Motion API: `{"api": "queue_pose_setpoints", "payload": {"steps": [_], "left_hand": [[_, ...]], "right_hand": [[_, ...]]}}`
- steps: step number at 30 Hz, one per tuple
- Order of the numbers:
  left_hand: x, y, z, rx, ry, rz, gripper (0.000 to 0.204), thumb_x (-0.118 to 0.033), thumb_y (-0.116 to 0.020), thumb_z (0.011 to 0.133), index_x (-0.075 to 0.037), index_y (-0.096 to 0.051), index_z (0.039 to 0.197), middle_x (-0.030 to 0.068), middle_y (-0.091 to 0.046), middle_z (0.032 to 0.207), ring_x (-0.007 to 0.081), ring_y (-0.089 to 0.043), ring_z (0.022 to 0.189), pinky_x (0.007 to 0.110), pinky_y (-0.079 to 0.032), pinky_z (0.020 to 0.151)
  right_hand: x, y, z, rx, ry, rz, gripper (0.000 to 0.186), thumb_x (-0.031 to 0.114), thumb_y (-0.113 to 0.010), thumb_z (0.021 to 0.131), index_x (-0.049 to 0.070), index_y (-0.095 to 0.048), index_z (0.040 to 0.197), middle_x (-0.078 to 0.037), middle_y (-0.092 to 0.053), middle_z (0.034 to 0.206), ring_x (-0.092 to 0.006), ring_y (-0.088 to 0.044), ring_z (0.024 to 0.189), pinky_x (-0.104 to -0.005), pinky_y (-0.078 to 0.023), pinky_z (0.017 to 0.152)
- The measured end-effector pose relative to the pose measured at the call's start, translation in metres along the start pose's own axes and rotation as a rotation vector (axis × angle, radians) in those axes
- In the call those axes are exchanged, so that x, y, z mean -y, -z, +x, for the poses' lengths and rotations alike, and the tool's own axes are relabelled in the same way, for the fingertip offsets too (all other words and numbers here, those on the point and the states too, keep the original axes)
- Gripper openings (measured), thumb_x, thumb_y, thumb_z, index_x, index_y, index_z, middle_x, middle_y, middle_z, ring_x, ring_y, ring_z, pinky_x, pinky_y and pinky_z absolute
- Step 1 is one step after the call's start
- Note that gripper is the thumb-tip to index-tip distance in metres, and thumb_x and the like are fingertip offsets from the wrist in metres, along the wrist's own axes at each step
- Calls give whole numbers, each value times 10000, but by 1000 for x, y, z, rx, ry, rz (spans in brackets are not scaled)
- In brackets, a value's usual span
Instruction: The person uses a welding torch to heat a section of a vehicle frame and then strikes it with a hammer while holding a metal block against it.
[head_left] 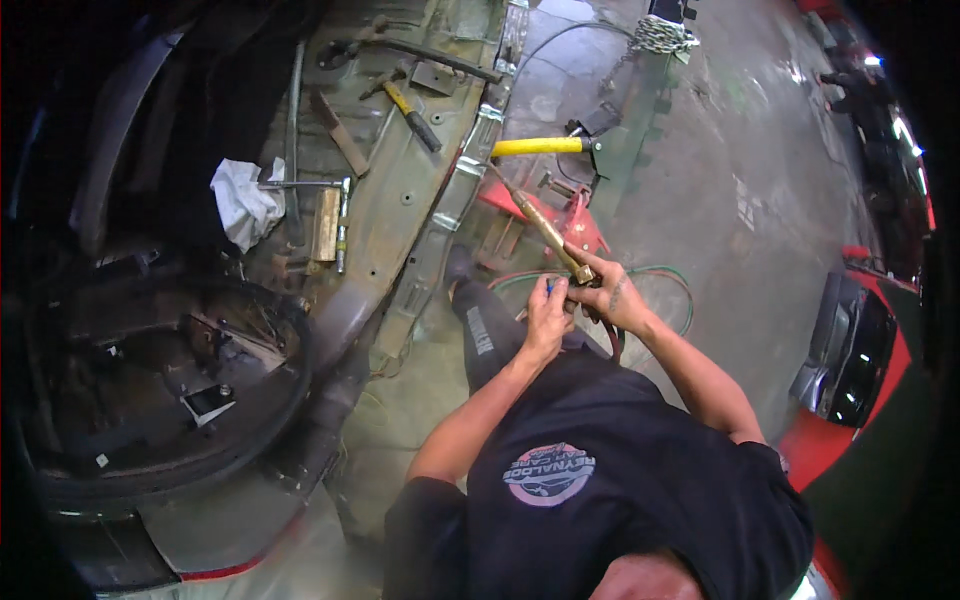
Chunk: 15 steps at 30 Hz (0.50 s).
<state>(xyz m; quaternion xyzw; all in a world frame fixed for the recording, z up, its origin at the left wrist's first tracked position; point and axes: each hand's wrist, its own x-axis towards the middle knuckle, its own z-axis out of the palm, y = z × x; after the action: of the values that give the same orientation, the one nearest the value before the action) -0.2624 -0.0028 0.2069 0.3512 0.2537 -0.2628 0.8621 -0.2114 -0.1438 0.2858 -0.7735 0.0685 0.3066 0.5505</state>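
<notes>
A brass-coloured gas torch (pixel 541 220) slants up and away from me to the left, its narrow tip near the sill of the stripped car body (pixel 395 205). My right hand (pixel 612 297) is closed round the torch's rear end. Against the same end, my left hand (pixel 548 318) is closed, its fingertips pinching at a small blue knob. Red and green hoses (pixel 672 272) loop out behind the torch. Just past it, a red jack (pixel 580 222) sits on the floor, and a yellow handle (pixel 540 146) crosses above the torch tip.
On the car floor lie a hammer (pixel 412 117), a bent bar (pixel 430 57), a white rag (pixel 247 205), a wood block (pixel 325 225) and a ratchet (pixel 342 230). A green beam (pixel 640 110) carries a chain (pixel 665 35). Red car parts (pixel 885 320) stand at right.
</notes>
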Motion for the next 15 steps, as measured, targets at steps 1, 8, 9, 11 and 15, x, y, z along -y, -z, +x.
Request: {"api": "queue_pose_setpoints", "payload": {"steps": [1,8,9,11,15], "left_hand": [[-1,1,0,1,5,0,172,-284,-512,1108,-120,-518,1161,-23,-483,756,30,-357,488,218,-244,423],[-27,45,41,-153,-172,337,277,-356,-498,1098,-119,-595,992,-16,-563,807,88,-538,706,273,-458,639],[-36,61,53,-128,-262,365,213,-288,-527,1082,-112,-600,986,-9,-583,822,98,-555,736,278,-462,675],[-48,89,83,-115,-384,223,79,-169,-602,1046,-109,-609,1097,10,-635,927,130,-590,819,300,-480,741],[-86,62,92,-7,-334,-94,133,-195,-594,1061,-123,-565,1169,20,-622,905,159,-583,784,347,-489,707]], "right_hand": [[1,-1,1,-3,-4,1,745,48,-736,886,55,-453,1574,15,-596,822,-81,-533,685,-288,-473,602],[8,24,-19,12,-17,33,755,24,-746,868,85,-474,1569,-13,-605,827,-91,-564,619,-287,-480,542],[4,34,-26,24,35,-2,773,15,-758,848,86,-481,1566,-29,-628,858,-94,-579,619,-283,-492,546],[15,53,-46,67,-40,38,779,5,-759,840,89,-485,1564,-22,-628,864,-93,-583,629,-280,-497,557],[22,80,-84,119,-121,62,809,-19,-767,810,86,-490,1562,-19,-648,905,-87,-596,658,-274,-507,580]]}}
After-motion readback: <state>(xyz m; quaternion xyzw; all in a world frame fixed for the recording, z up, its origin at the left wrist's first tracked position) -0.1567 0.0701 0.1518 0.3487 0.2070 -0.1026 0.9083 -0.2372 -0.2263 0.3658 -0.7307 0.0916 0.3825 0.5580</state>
